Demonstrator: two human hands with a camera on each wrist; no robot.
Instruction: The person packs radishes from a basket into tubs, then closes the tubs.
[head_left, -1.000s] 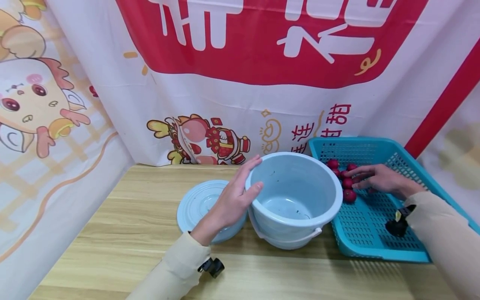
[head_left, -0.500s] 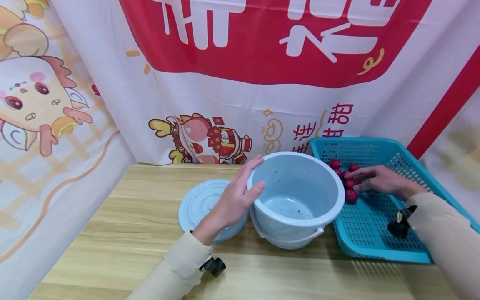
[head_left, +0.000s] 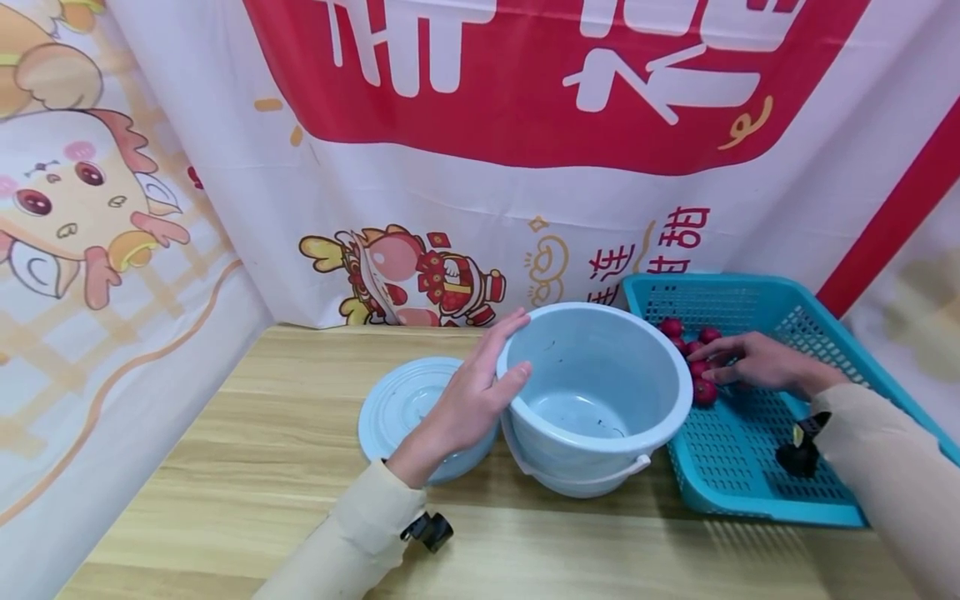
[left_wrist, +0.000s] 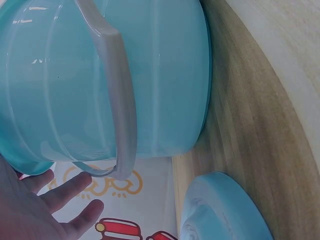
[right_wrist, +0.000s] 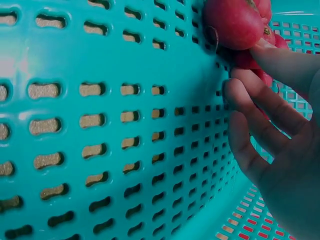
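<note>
A light blue bucket [head_left: 577,462] with a pale handle [head_left: 592,480] stands upright on the table. My left hand [head_left: 472,396] rests at its left rim, thumb over the edge and the other fingers stretched along the outside. In the left wrist view those fingers look straight and spread beside the bucket wall. My right hand [head_left: 765,362] is inside the teal basket [head_left: 772,510], thumb and fingertips around a red radish [right_wrist: 245,60], which they largely hide. Several other radishes [head_left: 703,392] lie clustered against the basket's left side.
A round light blue lid [head_left: 397,408] lies left of the bucket, under the left forearm. Bucket and basket stand side by side on the wooden table [head_left: 247,467]. A printed cloth [head_left: 420,192] hangs right behind the table's back edge.
My right thumb and fingers have drawn slightly closer together over the radish. My left hand stays at the bucket rim. The head view has shifted a little.
</note>
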